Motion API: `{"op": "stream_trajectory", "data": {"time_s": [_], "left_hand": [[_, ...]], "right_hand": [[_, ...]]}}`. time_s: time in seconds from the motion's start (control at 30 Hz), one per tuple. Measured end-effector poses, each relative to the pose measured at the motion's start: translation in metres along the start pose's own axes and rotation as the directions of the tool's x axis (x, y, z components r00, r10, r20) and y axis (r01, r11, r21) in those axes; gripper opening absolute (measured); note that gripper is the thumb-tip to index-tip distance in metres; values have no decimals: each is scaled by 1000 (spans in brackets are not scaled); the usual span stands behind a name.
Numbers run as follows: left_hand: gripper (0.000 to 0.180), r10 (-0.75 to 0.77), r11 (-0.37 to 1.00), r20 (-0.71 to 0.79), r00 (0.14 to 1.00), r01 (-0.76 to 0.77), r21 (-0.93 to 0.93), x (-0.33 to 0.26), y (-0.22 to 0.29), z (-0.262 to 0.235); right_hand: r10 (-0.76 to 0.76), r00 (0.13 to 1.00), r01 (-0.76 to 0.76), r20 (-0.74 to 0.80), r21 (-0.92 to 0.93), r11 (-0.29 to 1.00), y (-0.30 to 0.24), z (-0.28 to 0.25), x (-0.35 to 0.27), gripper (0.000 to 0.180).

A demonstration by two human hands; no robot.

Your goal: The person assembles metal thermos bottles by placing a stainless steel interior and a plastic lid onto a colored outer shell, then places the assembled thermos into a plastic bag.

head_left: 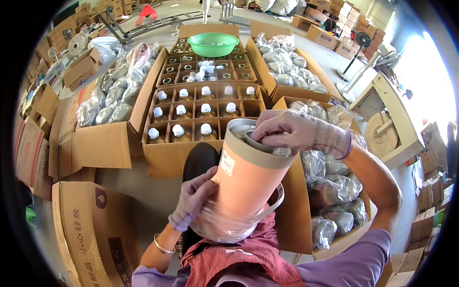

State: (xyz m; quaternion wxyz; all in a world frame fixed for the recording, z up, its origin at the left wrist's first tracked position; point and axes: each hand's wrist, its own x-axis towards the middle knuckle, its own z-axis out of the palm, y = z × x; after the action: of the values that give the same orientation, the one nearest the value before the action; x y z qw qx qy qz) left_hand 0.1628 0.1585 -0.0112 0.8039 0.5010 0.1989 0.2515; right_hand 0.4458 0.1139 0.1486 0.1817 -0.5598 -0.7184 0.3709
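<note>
Seen from above, in a warehouse crowded with cartons: a tall peach-coloured cylindrical tube [248, 177] held tilted over the lap, open top toward the boxes ahead. Left hand [193, 198], in a thin pale glove, pressed against the tube's lower side, fingers curled around it just above a crumpled clear plastic bag [217, 227] bunched at the tube's base. Right hand [296, 131], gloved in knit fabric, laid over the tube's mouth, fingers bent down onto its grey inner rim; whether anything is pinched between them cannot be told. A thin bangle [161, 246] on the left wrist, purple sleeves at the lower edge, a red checked apron [248, 258] beneath the tube.

Straight ahead, touching the knees, an open divided carton [201, 119] of brown bottles with white caps, one per cell, the near right cells hidden behind the tube. Beyond it, a second divided carton holding uncapped bottles and a heap of loose white caps [203, 69], with a green plastic basin [213, 44] resting on its far end. To the left, an open box of silvery plastic-wrapped packs [114, 93]; to the right, two more boxes of the same packs [330, 191]. Flattened cardboard [91, 229] at lower left, a standing fan [361, 43] far right.
</note>
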Motion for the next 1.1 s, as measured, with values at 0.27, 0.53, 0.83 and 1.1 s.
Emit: {"op": "stream_trajectory", "data": {"time_s": [0.27, 0.53, 0.83, 1.1], "left_hand": [[58, 64, 977, -9, 998, -61, 203, -2, -14, -8], [62, 121, 147, 440, 890, -454, 879, -15, 19, -49], [19, 786, 409, 106, 608, -642, 648, 67, 132, 33], [38, 615, -133, 440, 654, -464, 876, 64, 96, -4]], "right_hand": [[70, 996, -90, -61, -435, 896, 25, 8, 25, 17], [148, 962, -103, -228, 196, 975, 47, 12, 9, 60], [-489, 802, 290, -343, -492, 821, -5, 48, 10, 48], [25, 897, 301, -441, 651, 697, 27, 28, 33, 26]]}}
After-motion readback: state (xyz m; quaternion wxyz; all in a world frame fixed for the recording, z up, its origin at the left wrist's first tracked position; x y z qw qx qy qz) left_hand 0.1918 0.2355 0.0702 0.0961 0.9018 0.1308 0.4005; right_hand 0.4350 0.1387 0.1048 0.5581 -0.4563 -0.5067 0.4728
